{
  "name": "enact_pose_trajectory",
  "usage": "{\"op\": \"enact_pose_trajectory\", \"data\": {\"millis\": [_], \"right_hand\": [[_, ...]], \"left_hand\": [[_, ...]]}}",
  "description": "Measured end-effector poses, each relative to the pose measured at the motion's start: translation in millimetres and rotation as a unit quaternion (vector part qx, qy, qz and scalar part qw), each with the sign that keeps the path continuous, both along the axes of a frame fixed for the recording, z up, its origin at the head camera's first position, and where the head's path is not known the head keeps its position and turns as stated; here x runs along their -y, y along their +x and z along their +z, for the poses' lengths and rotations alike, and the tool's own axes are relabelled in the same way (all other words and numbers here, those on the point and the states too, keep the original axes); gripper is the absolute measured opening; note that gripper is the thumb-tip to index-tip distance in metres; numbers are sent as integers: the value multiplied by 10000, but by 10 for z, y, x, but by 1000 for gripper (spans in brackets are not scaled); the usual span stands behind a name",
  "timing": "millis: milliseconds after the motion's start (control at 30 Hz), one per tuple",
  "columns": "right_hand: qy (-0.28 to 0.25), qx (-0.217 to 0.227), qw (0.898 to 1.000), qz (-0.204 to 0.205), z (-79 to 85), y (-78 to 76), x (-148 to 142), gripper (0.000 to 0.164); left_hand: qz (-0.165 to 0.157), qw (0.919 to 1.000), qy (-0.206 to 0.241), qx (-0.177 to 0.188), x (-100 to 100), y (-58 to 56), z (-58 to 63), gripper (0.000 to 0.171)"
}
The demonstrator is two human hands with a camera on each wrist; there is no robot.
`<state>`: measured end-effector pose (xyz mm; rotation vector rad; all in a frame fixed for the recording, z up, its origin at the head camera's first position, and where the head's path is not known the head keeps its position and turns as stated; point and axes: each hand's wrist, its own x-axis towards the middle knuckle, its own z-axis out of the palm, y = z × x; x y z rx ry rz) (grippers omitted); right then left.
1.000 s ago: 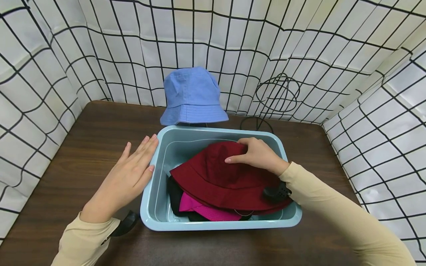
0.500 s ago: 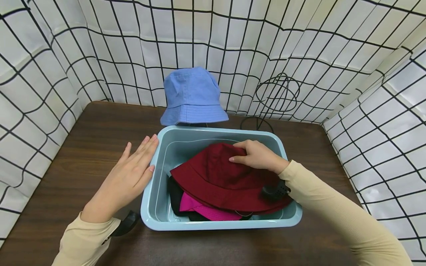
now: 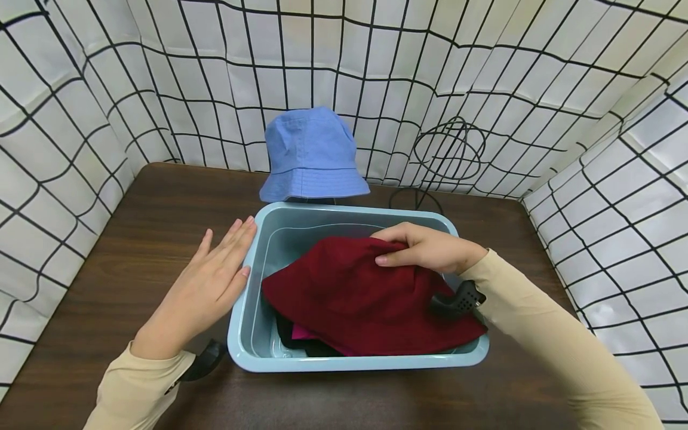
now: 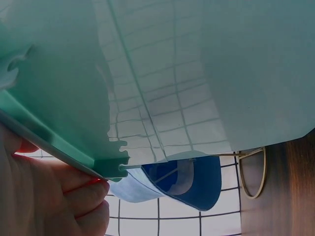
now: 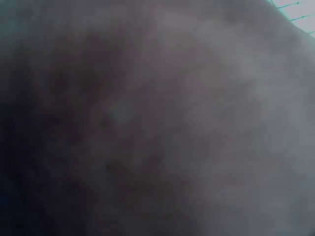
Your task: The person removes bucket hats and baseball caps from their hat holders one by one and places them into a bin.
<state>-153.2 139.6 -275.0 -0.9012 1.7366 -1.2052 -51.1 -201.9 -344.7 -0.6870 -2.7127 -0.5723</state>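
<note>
In the head view a dark red bucket hat [image 3: 344,292] lies over other things inside a light blue plastic basin [image 3: 301,363]. My right hand [image 3: 424,248] pinches the hat's crown between thumb and fingers. Under its brim show a bit of a pink item [image 3: 302,332] and a black item [image 3: 287,329], both mostly covered. My left hand [image 3: 206,283] rests with straight fingers against the basin's left rim. From below, the left wrist view shows those fingertips [image 4: 88,201] touching the rim's underside. The right wrist view is dark and blurred.
A blue bucket hat [image 3: 314,158] is propped on a stand behind the basin. To its right stands a black wire rack [image 3: 451,149]. White cloth with a black grid pattern [image 3: 215,77] surrounds the dark wooden table [image 3: 156,221] at the back and sides.
My right hand has shifted slightly to the right and lifted the red hat a little. Its brim now spreads wider and covers more of the pink item. My left hand stays in place.
</note>
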Motion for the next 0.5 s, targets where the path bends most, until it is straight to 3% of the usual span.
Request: {"op": "enact_pose_trajectory", "data": {"millis": [133,233,367,500], "right_hand": [[-234,943,9953,-53,-97,-48,30,21],[86,942,9949,-344,-218,-113,50,15],[1015,-346,9918,-695,-348,-187,86,10],[1959,-1739,9619,-781,-422,-208,145,11]], "left_hand": [[-2,10000,2,44,-7,-4,1,64],[-27,10000,21,68,-11,-6,3,65],[-32,10000,14,52,-10,-5,9,65],[-19,10000,10,29,-5,-1,13,64]]}}
